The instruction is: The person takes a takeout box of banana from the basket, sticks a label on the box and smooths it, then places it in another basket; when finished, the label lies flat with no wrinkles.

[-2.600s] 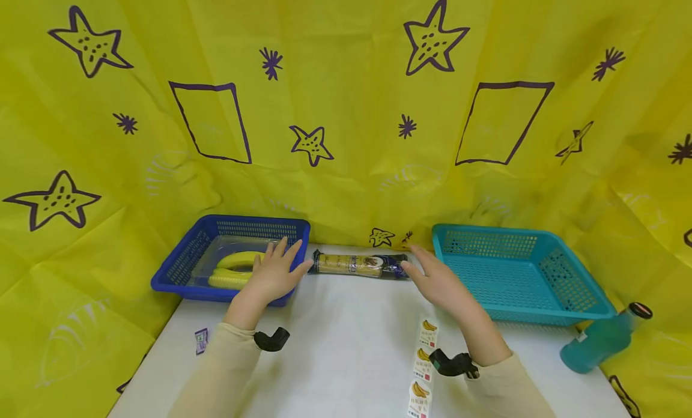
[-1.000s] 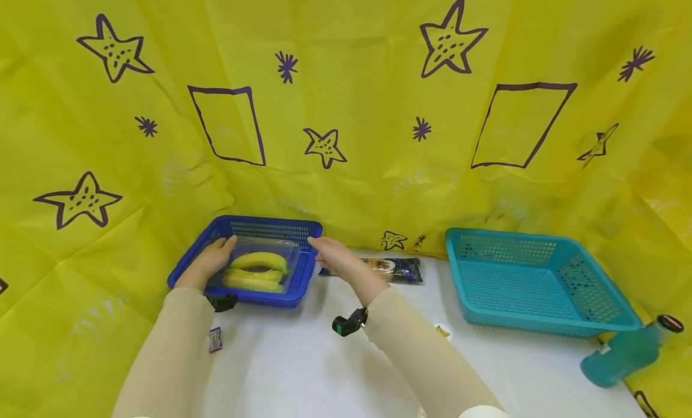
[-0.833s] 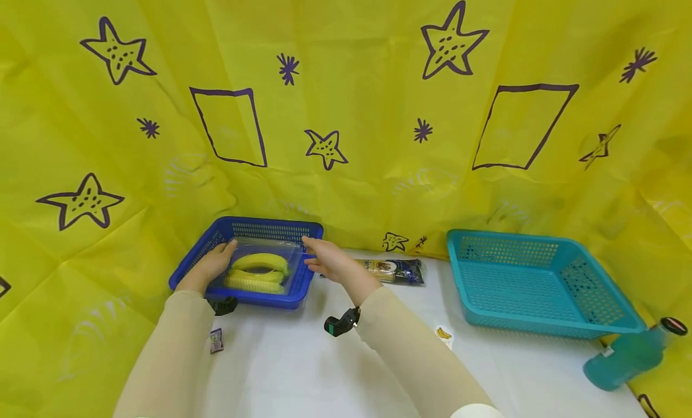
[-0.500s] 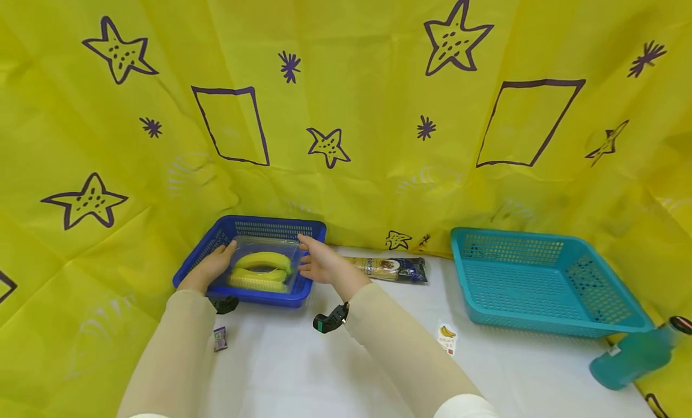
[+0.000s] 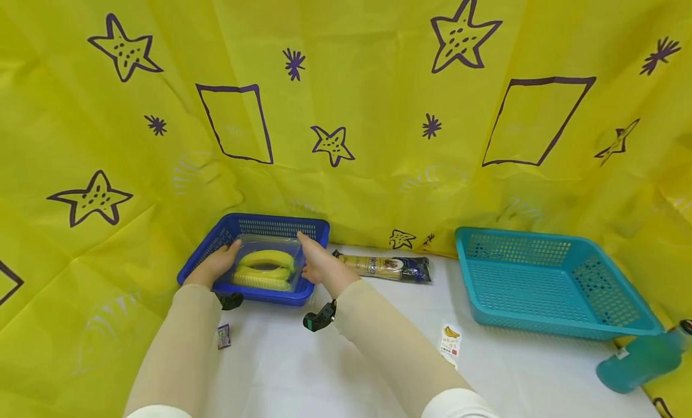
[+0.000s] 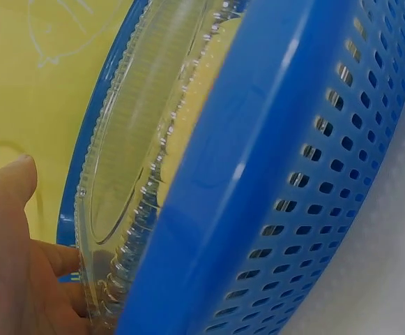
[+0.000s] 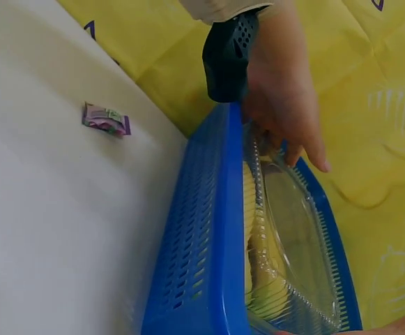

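The left hand [image 5: 216, 266] holds the left edge of the clear box [image 5: 265, 268] of bananas, which lies inside the blue basket [image 5: 313, 229]; its fingers [image 6: 56, 258] are curled onto the box's rim; the right hand [image 5: 319, 265] clasps the right edge, fingers bent round it. To do this well, I judge both hands should raise the box level and evenly so the lid stays on, clearing the basket's wall. Right of the blue basket lies a wrapped biscuit pack [image 5: 384, 266] on the table [image 5: 324, 370]; farther right stands a teal basket [image 5: 540, 283]; beyond it lies a teal bottle [image 5: 638, 361].
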A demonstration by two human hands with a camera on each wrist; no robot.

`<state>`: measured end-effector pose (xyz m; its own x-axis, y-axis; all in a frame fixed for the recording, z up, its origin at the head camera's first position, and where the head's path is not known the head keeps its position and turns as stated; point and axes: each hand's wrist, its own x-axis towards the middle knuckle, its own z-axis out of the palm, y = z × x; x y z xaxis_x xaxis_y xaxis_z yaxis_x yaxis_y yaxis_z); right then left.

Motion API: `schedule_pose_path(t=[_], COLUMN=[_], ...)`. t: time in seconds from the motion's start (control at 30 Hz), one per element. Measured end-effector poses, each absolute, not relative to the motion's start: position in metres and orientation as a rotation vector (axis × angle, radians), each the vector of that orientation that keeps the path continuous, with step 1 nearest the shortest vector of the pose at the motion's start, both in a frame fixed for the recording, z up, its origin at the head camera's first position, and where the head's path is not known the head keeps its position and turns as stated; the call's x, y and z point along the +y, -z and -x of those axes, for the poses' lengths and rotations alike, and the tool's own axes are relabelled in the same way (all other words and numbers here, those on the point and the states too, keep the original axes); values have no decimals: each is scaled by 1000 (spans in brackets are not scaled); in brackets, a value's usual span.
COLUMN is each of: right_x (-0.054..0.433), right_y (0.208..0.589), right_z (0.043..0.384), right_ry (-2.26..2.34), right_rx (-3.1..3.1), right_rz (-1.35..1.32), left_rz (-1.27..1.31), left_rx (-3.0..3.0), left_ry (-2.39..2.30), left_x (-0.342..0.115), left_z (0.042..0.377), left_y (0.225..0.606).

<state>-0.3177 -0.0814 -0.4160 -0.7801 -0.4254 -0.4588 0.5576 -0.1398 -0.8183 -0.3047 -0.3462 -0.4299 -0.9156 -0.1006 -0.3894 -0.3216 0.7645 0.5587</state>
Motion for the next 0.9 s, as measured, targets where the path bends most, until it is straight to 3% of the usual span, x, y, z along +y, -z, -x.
schedule_pose_path(t=[0.3,0.9], right_x=[-91,-91], right_y=[426,428], right_z=[322,324], right_ry=[2052,2037], right_rx=[1417,1427], right_rz=[-256,-212], left_rz=[302,330], left_rx=[2647,2620], left_ry=[-914,-998], left_x=[-348,-348], left_z=[308,309], left_y=[431,429])
